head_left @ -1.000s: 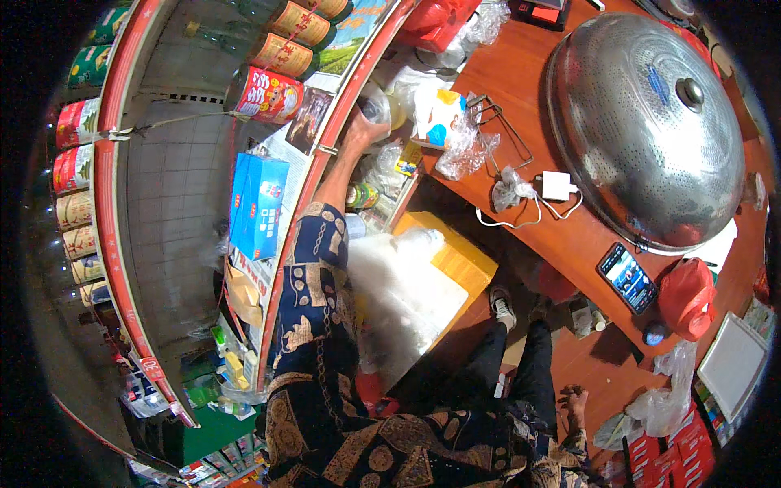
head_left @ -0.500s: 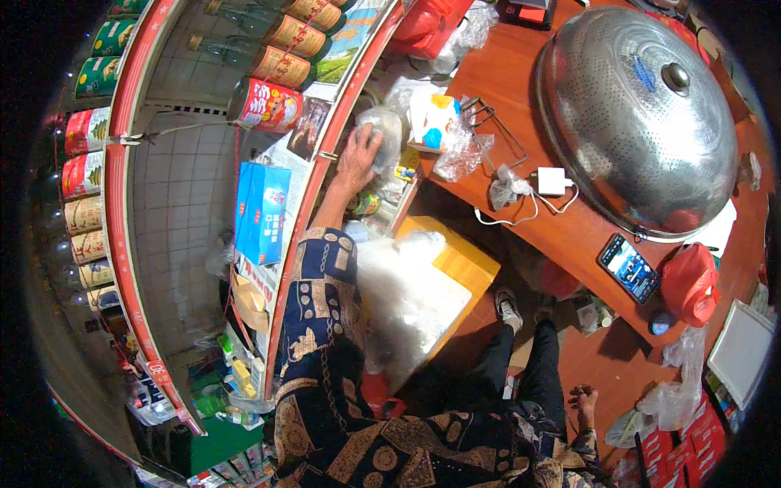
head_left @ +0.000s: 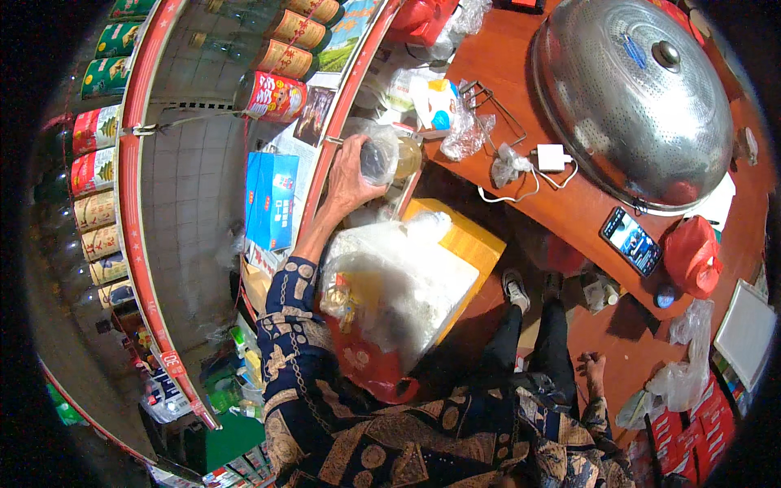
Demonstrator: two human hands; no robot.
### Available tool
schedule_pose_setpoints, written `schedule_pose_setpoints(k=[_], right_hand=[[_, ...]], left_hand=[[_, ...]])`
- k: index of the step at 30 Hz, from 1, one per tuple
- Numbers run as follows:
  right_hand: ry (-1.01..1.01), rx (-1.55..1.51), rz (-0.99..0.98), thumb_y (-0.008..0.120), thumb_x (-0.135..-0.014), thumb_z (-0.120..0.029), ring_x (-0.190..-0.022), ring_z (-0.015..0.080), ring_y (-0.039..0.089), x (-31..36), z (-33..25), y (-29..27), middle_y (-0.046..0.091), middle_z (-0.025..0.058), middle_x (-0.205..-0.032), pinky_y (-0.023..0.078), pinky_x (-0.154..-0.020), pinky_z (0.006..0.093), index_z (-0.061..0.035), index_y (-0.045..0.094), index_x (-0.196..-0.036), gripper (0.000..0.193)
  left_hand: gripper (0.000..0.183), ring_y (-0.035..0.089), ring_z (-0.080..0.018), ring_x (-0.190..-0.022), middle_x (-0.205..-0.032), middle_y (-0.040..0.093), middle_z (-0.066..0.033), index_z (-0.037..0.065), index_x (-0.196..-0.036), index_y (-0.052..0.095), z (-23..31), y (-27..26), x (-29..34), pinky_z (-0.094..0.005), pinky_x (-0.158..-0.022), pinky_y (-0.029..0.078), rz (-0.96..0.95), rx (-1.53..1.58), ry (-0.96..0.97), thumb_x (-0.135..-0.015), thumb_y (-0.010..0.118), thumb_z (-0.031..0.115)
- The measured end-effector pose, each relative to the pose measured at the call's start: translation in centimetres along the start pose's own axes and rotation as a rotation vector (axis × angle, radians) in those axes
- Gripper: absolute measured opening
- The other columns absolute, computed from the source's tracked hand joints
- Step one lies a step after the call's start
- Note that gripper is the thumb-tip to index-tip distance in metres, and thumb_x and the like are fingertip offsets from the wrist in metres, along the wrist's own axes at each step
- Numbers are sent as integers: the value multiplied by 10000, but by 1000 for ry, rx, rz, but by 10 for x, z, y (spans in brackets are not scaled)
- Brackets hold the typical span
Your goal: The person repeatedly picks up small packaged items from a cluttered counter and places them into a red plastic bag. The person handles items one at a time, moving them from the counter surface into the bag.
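Observation:
My left hand (head_left: 351,180) is closed around a clear jar-like container (head_left: 379,158) near the shelf edge. Cloudy plastic covers the near end of the container. Its far end looks yellowish brown, and its contents are not clear to me. Lower right, my right hand (head_left: 592,368) hangs beside my leg with nothing in it, its fingers loosely apart. Below my left forearm are a white surface under clear plastic (head_left: 443,276) and a yellow box (head_left: 476,236). A red plastic bag (head_left: 370,370) lies close to my body.
Shelves with a red-edged rail (head_left: 138,203) hold bottles, tins and a blue box (head_left: 271,201) on the left. A brown table (head_left: 521,215) carries a large perforated metal dome lid (head_left: 630,106), a phone (head_left: 630,241), a white charger (head_left: 553,158) and a red bag (head_left: 691,256).
My left hand has turned and raised the container, tipping it toward the right. The red bag by my body shows more now. My right hand has shifted slightly upward.

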State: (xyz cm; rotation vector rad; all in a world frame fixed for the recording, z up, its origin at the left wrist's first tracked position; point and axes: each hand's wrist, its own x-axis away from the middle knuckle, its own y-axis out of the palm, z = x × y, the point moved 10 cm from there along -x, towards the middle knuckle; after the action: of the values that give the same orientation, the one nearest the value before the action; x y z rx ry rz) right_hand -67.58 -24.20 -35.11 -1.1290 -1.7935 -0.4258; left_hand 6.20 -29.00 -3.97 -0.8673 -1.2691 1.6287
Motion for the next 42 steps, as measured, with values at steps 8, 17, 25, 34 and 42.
schedule_pose_setpoints(k=[8, 17, 25, 34, 42], right_hand=[[-62, -86, -19, 509, -919, -134, -480, 157, 544, -12, 8, 5, 644, 116, -783, 382, -404, 282, -35, 563, -901, 114], [-28, -107, -62, 551, -903, -113, -461, 160, 523, -19, 11, -3, 595, 94, -729, 404, -404, 302, 7, 557, -919, 121], [-506, 167, -238, 575, -880, -137, -600, 154, 566, -11, -171, 82, 600, 89, -692, 426, -530, 297, 22, 580, -830, 166], [-1370, 354, -392, 808, -686, -321, -1299, 388, 393, 130, -484, 343, 318, 223, -1446, 374, -1060, 428, -50, 180, -1476, 1045], [-1261, 491, -601, 683, -764, -90, -816, 303, 647, 110, -486, 426, 638, 161, -872, 523, -777, 405, -22, 616, -1095, 345]], left_hand=[[881, 511, -261, -1106, -1154, 518, -153, 13, -1256, 418, 31, -56, 44, -372, -986, 408, 35, 242, -225, -526, 852, 249], [919, 489, -269, -1124, -1189, 509, -172, 5, -1257, 406, 16, -119, 71, -378, -992, 390, 184, 393, -334, -522, 868, 307], [865, 505, -256, -1094, -1152, 514, -141, 13, -1230, 421, 42, -168, 87, -361, -977, 400, 260, 273, -229, -528, 856, 269], [911, 505, -237, -1111, -1183, 524, -126, 24, -1270, 437, 62, -212, 115, -364, -991, 389, 272, 190, -232, -512, 862, 297], [878, 500, -262, -1116, -1164, 516, -132, 34, -1233, 447, 80, -220, 151, -368, -1002, 380, 267, 275, -254, -488, 845, 271]])
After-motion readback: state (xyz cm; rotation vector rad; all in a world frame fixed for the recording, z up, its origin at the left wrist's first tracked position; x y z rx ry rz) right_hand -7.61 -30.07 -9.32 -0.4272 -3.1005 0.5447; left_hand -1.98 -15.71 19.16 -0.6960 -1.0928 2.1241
